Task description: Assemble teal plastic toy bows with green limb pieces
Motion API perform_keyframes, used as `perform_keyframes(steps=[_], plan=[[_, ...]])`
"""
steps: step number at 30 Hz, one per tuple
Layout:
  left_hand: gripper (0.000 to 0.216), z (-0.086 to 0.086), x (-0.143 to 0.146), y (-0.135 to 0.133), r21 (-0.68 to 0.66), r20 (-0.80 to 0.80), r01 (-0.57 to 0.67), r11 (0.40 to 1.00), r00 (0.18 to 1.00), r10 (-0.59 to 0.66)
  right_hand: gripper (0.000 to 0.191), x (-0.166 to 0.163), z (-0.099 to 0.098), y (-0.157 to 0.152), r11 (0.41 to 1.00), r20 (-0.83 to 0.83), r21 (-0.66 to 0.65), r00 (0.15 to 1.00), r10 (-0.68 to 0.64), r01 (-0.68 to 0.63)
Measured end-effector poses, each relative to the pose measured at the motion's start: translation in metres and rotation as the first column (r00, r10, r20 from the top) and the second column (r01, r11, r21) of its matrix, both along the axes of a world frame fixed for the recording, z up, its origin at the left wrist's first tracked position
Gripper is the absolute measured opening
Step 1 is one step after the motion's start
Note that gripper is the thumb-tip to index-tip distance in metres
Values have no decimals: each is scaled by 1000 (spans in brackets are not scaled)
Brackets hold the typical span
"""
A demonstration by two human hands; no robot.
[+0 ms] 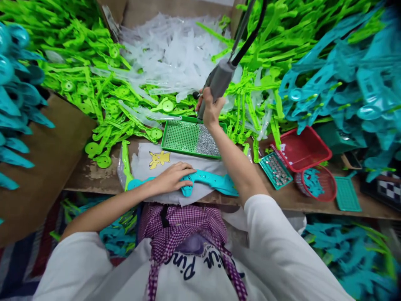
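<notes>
My left hand [172, 177] lies on a teal plastic toy part [206, 180], fingers curled over it and pressing it onto a white cloth [147, 165] with a yellow cartoon print. My right hand [210, 109] is wrapped round a grey powered screwdriver [219, 81] that hangs from a black cable. Its tip points down at the far edge of a green tray [180, 136] holding a heap of small silver screws [206, 144].
Piles of bright green parts [94, 83], clear parts [171, 54] and teal parts [344, 75] ring the wooden bench. To the right are a red basket [305, 148], a round red basket [322, 184] and small teal trays [275, 169]. Cardboard [40, 167] stands at left.
</notes>
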State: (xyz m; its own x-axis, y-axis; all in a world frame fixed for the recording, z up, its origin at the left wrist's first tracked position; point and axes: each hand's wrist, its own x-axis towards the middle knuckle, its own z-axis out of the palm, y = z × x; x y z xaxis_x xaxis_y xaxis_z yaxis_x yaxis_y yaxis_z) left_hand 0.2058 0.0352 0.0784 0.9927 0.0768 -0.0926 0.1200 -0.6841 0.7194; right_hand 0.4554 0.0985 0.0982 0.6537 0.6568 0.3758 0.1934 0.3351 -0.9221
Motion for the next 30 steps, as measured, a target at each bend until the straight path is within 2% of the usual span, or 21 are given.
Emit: perform_keyframes(steps=[6, 10, 17, 19, 21, 23, 25, 26, 27, 28, 30], plan=[[46, -2, 1, 1, -17, -24, -2, 1000, 1000, 1, 61, 2, -8, 2, 998, -16, -67, 1000, -6, 5], [46, -2, 0, -1, -18, -4, 1, 1000, 1000, -1, 62, 4, -14, 4, 996, 18, -20, 997, -81, 81], [44, -9, 2, 1, 9, 26, 16, 1000, 1000, -16, 61, 3, -16, 5, 997, 32, 4, 996, -79, 79], [45, -5, 0, -1, 26, 41, -13, 1000, 999, 12, 62, 4, -13, 4, 998, 34, 13, 997, -63, 63], [44, 4, -7, -9, 37, 109, -105, 994, 989, 101, 66, 5, -5, 1, 999, 38, 36, 999, -26, 25], [40, 17, -18, -26, -28, 182, -190, 981, 964, 192, 69, 6, 7, -8, 998, 52, 61, 999, -6, 3], [34, 25, -27, -52, -223, 159, -175, 959, 964, 212, 70, 5, 23, -25, 995, 59, 92, 998, -29, 24], [31, 26, -28, -67, -365, 100, -145, 920, 976, 193, 69, 4, 32, -37, 992, 56, 114, 997, -54, 47], [30, 24, -27, -84, -520, 20, -128, 844, 987, 162, 69, 3, 39, -52, 988, 52, 134, 995, -83, 75], [29, 19, -22, -102, -666, -72, -148, 731, 988, 134, 67, 1, 46, -69, 983, 43, 147, 993, -113, 105], [29, 4, -2, -138, -857, -248, -263, 443, 964, 93, 65, -3, 57, -109, 973, 27, 152, 983, -181, 175]])
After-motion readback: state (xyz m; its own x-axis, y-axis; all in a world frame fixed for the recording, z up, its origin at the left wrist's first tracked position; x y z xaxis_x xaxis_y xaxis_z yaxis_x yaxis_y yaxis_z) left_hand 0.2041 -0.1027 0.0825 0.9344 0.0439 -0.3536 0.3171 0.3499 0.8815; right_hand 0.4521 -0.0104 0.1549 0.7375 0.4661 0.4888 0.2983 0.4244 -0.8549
